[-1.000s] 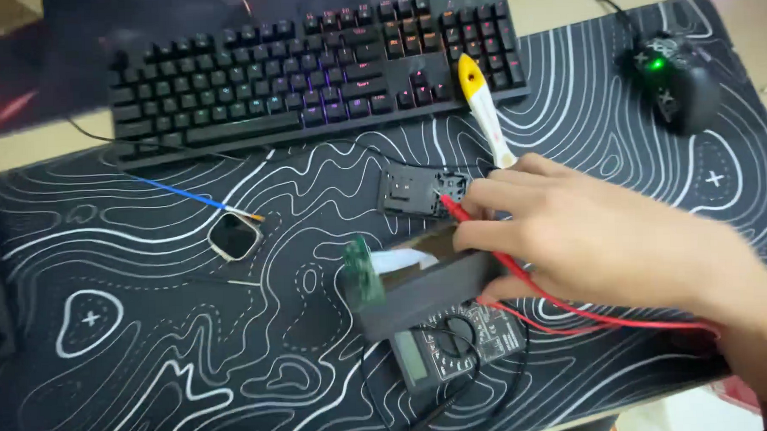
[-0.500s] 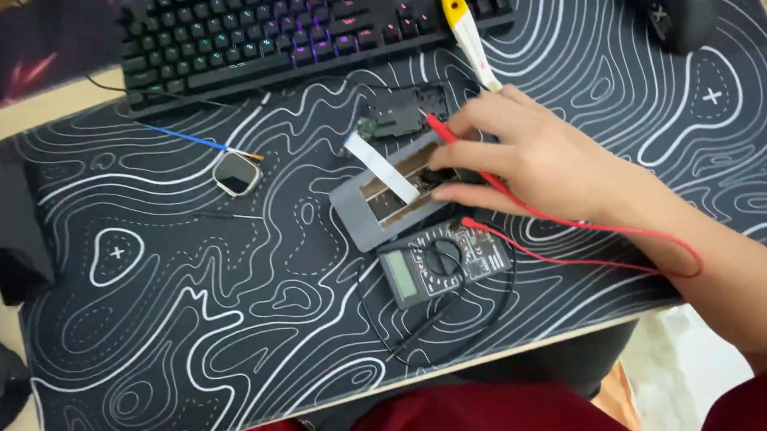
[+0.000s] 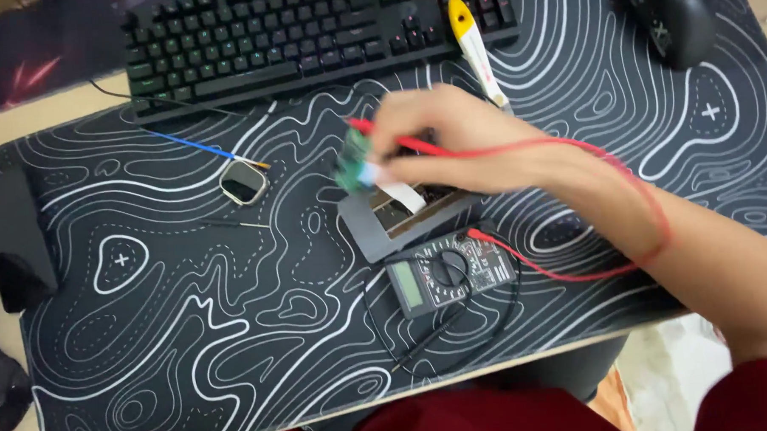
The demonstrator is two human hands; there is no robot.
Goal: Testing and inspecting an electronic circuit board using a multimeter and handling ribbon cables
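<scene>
The right hand pinched a small green circuit board and a red probe. Both hovered above the grey rectangular device. The left hand was out of view

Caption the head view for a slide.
Right hand holds a red probe and small green board above a grey case, beside a multimeter.

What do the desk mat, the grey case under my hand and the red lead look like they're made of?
Desk mat: probably fabric over rubber, matte black with white printed contour lines. Grey case: looks like matte metal or plastic; flat, even grey, hard to tell. Red lead: flexible glossy plastic insulation, curving loosely from the multimeter to the right hand.
</scene>
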